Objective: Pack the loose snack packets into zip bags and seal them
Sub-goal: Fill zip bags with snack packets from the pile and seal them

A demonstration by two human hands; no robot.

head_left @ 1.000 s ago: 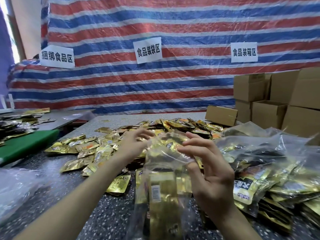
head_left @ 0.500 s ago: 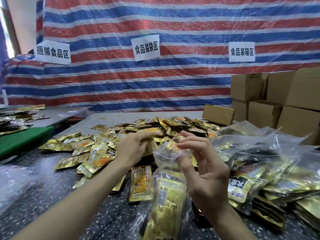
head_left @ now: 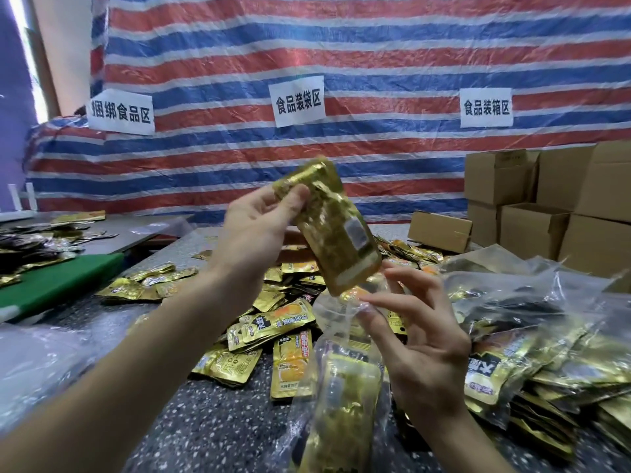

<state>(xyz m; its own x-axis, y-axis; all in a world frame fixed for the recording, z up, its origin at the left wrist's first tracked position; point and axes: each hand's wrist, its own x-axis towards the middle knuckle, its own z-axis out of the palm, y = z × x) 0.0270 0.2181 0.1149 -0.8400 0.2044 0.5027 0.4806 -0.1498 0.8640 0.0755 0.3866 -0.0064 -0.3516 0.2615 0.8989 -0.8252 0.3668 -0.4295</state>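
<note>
Nearest you, the clear plastic zip bag [head_left: 336, 401] stands on the dark speckled tabletop [head_left: 211, 425], already holding gold packets. Your right hand [head_left: 420, 349] pinches its open mouth between thumb and fingertips, the other fingers spread. Just above that mouth, your left hand [head_left: 254, 227] is closed around the top end of a stack of gold foil snack packets [head_left: 336, 230], held tilted with the lower end touching the bag's opening; a small pale label shows on the stack, too blurred to read.

Beyond the bag, loose gold snack packets [head_left: 273, 332] with orange pictures and black-and-white Chinese lettering lie in a heap across the middle of the table; the print is too small to make out. At near right sits a pile of filled clear bags [head_left: 546, 343]. A green board [head_left: 58, 285] lies at left, with more dark and gold packets behind it.

Farther right, plain brown cardboard boxes [head_left: 532, 213] are stacked. On the far red, white and blue striped tarp [head_left: 375, 46] hang three white paper signs: left sign [head_left: 119, 112] "捆绑食品区", middle sign [head_left: 297, 101] "食品装袋区", right sign [head_left: 486, 108] "食品装箱区".
</note>
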